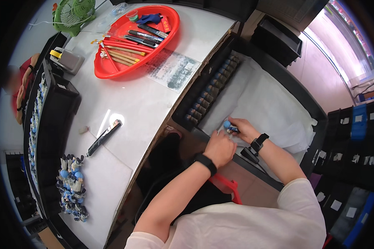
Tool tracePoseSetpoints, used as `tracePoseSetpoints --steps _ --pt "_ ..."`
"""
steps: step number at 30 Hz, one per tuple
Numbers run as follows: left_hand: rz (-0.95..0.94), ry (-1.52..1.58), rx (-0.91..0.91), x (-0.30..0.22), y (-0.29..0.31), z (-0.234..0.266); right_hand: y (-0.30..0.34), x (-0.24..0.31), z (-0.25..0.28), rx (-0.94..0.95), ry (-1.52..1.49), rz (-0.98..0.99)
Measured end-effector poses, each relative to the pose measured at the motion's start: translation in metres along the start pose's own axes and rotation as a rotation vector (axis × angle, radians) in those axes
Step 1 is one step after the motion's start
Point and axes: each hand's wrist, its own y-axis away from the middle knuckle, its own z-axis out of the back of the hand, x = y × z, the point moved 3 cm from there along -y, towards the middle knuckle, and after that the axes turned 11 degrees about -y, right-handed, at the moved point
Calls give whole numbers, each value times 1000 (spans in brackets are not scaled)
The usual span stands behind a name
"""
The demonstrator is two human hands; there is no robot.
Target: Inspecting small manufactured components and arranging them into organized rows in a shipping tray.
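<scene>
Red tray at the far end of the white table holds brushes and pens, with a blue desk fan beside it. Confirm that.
One detail is off: the desk fan is green, not blue, as the head view shows. The red tray does sit at the far end of the white table, holding brushes and pens.

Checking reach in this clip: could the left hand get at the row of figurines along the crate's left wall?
Probably yes. The left hand sits at the crate's near edge, and the row of figurines lies just beyond it with only white paper between. Nothing blocks the way.
</scene>
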Motion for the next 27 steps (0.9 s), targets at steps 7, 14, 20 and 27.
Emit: tracePoseSetpoints --steps 7,14,20,27 --pt "-10 465 -298 -3 130 19 10 -24 -1 76 304 350" --pt "373 481 -331 23 178 17 13 -20 -9 8 851 286" --pt "402 557 -332 15 171 13 21 -16 -20 78 854 489" --pt "341 555 -299 10 164 13 21 -12 -18 58 909 447"
